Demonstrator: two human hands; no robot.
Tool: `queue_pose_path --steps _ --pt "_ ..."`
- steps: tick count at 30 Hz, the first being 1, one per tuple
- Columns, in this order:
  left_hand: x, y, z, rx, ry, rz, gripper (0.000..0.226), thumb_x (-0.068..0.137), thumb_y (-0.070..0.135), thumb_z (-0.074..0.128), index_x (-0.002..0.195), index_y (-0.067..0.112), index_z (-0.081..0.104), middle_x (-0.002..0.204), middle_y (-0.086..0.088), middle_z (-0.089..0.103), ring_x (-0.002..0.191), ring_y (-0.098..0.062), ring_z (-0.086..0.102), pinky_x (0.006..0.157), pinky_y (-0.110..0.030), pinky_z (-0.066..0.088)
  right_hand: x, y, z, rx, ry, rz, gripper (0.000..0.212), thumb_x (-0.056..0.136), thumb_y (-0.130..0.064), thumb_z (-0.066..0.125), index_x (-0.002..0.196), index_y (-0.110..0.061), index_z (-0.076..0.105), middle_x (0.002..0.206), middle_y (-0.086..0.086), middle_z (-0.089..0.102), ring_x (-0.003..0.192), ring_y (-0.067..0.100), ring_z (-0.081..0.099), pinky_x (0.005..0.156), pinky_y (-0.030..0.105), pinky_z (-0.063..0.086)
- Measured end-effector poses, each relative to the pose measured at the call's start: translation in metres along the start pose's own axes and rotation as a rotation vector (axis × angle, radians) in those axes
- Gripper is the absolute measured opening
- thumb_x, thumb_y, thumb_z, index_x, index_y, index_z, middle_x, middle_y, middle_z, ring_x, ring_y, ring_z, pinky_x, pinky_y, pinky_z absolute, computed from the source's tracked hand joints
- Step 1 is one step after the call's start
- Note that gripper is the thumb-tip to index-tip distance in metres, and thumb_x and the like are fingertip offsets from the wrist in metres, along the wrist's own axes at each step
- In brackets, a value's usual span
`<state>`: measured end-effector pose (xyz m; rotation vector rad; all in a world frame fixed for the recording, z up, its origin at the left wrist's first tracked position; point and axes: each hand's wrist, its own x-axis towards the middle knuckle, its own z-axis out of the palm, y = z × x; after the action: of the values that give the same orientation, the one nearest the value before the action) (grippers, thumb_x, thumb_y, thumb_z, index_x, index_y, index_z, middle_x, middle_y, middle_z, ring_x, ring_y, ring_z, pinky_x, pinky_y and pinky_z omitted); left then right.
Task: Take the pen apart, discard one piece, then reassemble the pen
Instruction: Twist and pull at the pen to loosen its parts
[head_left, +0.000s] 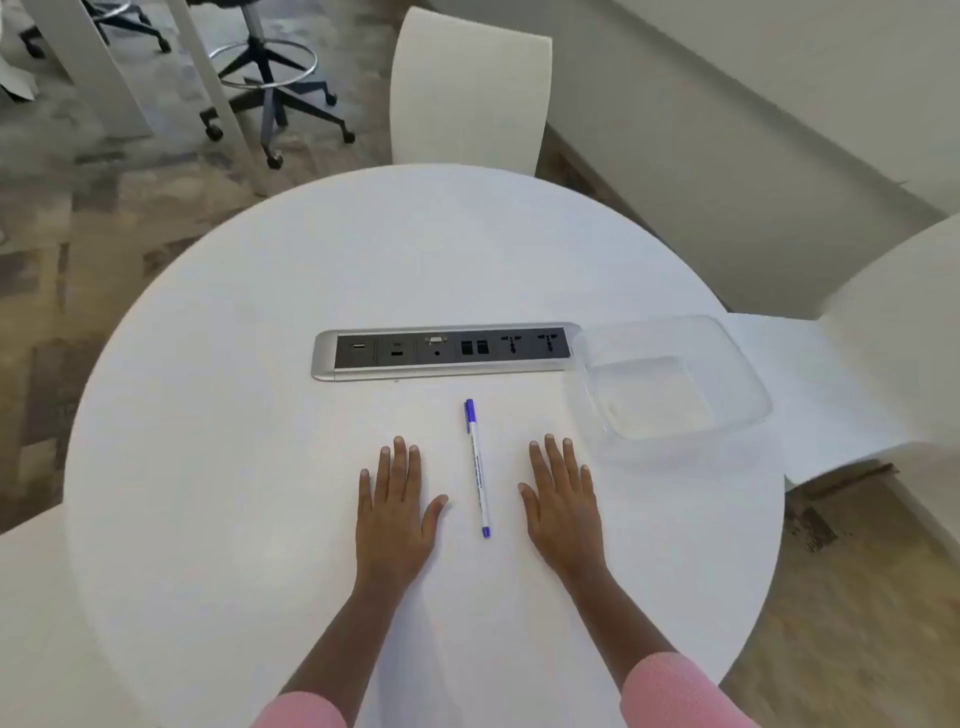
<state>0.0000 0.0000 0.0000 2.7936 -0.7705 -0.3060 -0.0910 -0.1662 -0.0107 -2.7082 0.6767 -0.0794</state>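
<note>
Both hands lie flat on the round white table (218, 467), palms down and fingers straight, holding nothing: the left hand (393, 512) sits to one side of the pen (477, 467) and the right hand (562, 506) to the other, neither touching it. Between them the pen lies whole on the tabletop, white-barrelled with a blue cap at its far end and a blue tip at the near end. Beyond it a socket panel (447, 351) is set into the table, and a clear plastic container (675, 382) rests just beside the panel's right end. Pink sleeves (675, 696) cover the forearms
</note>
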Motion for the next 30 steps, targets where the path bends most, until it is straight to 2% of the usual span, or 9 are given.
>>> queue_pose_path --steps 4,8,14,19,21,25,27,29,30 --pt "0.000 -0.001 0.006 0.000 0.036 -0.010 0.078 0.093 0.051 0.000 0.131 0.000 0.046 0.138 -0.021 0.046 0.125 -0.040 0.046 0.100 -0.055 0.037 0.000 0.000 0.003 -0.011 0.078 0.000 0.047 0.088 -0.016 0.054 0.133 -0.009 0.041 0.143 0.015 0.040 0.132 0.040 0.032 0.104 0.056 0.032" --pt "0.001 -0.002 0.009 -0.009 0.053 -0.005 0.078 0.093 0.052 -0.001 0.134 0.002 0.043 0.141 -0.021 0.043 0.127 -0.039 0.043 0.103 -0.054 0.032 0.001 0.005 0.008 0.020 0.070 0.001 0.047 0.091 -0.018 0.048 0.136 -0.012 0.035 0.147 0.012 0.033 0.137 0.037 0.024 0.111 0.052 0.023" --pt "0.000 -0.002 0.010 -0.031 0.054 -0.017 0.079 0.092 0.052 -0.004 0.136 0.004 0.039 0.144 -0.019 0.038 0.131 -0.039 0.038 0.107 -0.052 0.027 0.002 0.005 0.010 0.026 0.085 -0.004 0.047 0.090 -0.016 0.050 0.136 -0.012 0.037 0.146 0.013 0.035 0.135 0.036 0.029 0.110 0.052 0.023" --pt "0.000 -0.004 0.012 -0.052 0.045 -0.027 0.078 0.091 0.053 -0.004 0.139 0.006 0.035 0.148 -0.016 0.033 0.135 -0.035 0.033 0.110 -0.048 0.021 0.002 0.005 0.009 0.032 0.047 -0.007 0.047 0.093 -0.020 0.043 0.138 -0.015 0.030 0.150 0.010 0.026 0.140 0.033 0.020 0.113 0.048 0.016" --pt "0.000 -0.005 0.012 -0.061 0.042 -0.029 0.077 0.091 0.053 -0.003 0.140 0.007 0.034 0.149 -0.015 0.032 0.136 -0.034 0.031 0.111 -0.047 0.020 0.002 0.002 0.007 0.030 0.056 -0.004 0.047 0.093 -0.020 0.044 0.138 -0.014 0.032 0.150 0.011 0.026 0.140 0.033 0.018 0.113 0.051 0.016" --pt "0.000 -0.006 0.014 -0.058 0.035 -0.022 0.067 0.092 0.049 0.013 0.140 0.008 0.032 0.149 -0.015 0.030 0.137 -0.034 0.029 0.111 -0.046 0.016 -0.001 -0.014 0.001 0.053 0.153 -0.046 0.040 0.089 -0.012 0.052 0.128 -0.007 0.047 0.142 0.017 0.041 0.134 0.038 0.029 0.108 0.055 0.025" --pt "0.000 -0.008 0.016 -0.053 0.030 -0.021 0.064 0.091 0.046 0.016 0.141 0.009 0.031 0.150 -0.014 0.028 0.138 -0.033 0.027 0.112 -0.045 0.013 -0.004 -0.026 0.002 0.082 0.198 -0.105 0.035 0.085 -0.009 0.056 0.120 -0.004 0.054 0.130 0.019 0.054 0.126 0.039 0.043 0.102 0.053 0.038" --pt "0.000 -0.009 0.016 -0.048 0.019 -0.015 0.068 0.092 0.049 0.008 0.141 0.008 0.031 0.150 -0.015 0.029 0.138 -0.033 0.027 0.112 -0.046 0.014 -0.010 -0.039 0.003 0.078 0.230 -0.134 0.031 0.082 -0.012 0.058 0.113 -0.004 0.059 0.111 0.017 0.065 0.107 0.035 0.060 0.085 0.044 0.054" --pt "0.000 -0.009 0.016 -0.046 0.019 -0.011 0.069 0.092 0.049 0.005 0.140 0.008 0.033 0.149 -0.015 0.031 0.137 -0.034 0.029 0.111 -0.047 0.016 -0.014 -0.045 0.004 0.075 0.224 -0.131 0.032 0.081 -0.016 0.058 0.111 -0.006 0.060 0.103 0.014 0.067 0.096 0.032 0.064 0.075 0.039 0.056"
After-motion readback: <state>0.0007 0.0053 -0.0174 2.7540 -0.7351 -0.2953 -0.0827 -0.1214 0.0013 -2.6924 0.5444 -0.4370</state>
